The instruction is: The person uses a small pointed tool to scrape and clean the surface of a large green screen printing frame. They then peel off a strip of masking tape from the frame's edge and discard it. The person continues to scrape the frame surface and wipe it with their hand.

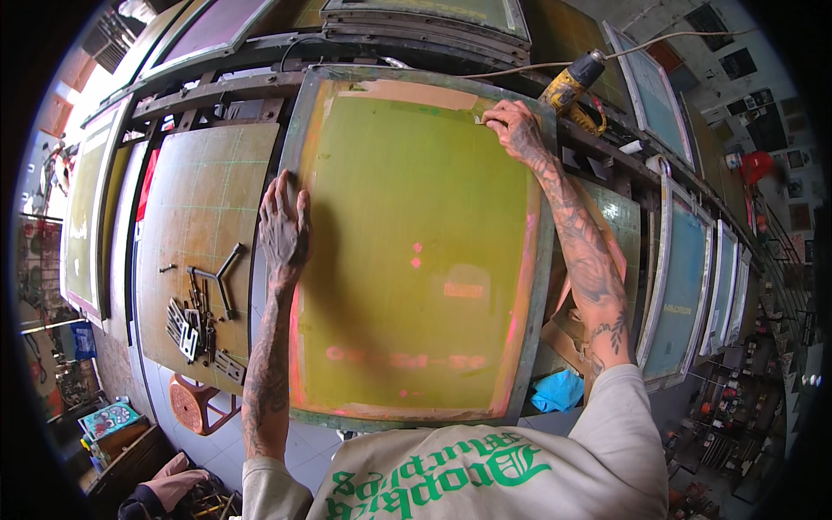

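Observation:
A large screen-printing frame [416, 191] with olive-green mesh, pink markings and tape along its border lies in front of me. My left hand [286, 227] rests on its left edge with fingers stretched out. My right hand [511, 130] is closed near the upper right corner, its fingertips pinching a small pale piece of tape [482, 120] on the mesh. A yellow-and-black cordless power tool [568, 87] lies just beyond that corner, above my right hand.
At left, a worn board [199, 165] bears metal brackets [186, 329] and a Y-shaped wrench [217, 276]. Other screens [667, 286] stand around on a metal rack [195, 102]. A cable crosses behind. A blue cloth [556, 392] and brown stool [199, 407] sit low, beside shelving.

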A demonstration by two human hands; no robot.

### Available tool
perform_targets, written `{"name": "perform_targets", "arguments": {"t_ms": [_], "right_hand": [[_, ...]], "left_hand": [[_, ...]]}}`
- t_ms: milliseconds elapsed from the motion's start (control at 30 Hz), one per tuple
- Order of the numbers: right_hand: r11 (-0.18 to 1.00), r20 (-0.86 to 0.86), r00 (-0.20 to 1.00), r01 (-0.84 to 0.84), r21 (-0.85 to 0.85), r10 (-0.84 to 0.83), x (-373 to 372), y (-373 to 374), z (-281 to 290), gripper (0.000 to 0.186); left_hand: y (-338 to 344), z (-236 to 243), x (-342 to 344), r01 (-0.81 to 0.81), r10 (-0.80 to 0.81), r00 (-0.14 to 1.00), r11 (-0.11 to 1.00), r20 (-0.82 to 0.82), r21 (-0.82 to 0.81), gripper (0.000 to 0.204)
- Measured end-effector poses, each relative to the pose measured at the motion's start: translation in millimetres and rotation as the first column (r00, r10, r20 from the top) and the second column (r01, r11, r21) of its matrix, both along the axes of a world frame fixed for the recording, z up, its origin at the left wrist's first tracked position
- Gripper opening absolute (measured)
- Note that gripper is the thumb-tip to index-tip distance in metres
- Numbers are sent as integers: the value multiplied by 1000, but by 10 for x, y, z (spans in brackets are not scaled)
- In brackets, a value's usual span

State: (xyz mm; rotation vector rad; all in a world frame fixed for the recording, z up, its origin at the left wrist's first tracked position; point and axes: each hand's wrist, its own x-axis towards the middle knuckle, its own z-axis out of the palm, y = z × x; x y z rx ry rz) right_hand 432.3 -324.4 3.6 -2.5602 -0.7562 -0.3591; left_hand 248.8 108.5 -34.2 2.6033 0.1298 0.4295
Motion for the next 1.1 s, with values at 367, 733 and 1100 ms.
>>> {"name": "perform_targets", "arguments": {"t_ms": [367,733,1100], "right_hand": [[999,-29,999,-32,-10,31,9,83,-7,10],[998,-38,998,-60,-24,59,-130,36,42,11],[941,84,946,295,165,-312,-278,212,-114,13]], "left_hand": [[16,43,-37,-36,35,999,999,-24,-35,56],[-44,132,-20,-10,7,994,1000,-113,-29,61],[-11,-26,8,-23,23,1000,999,12,-38,56]]}}
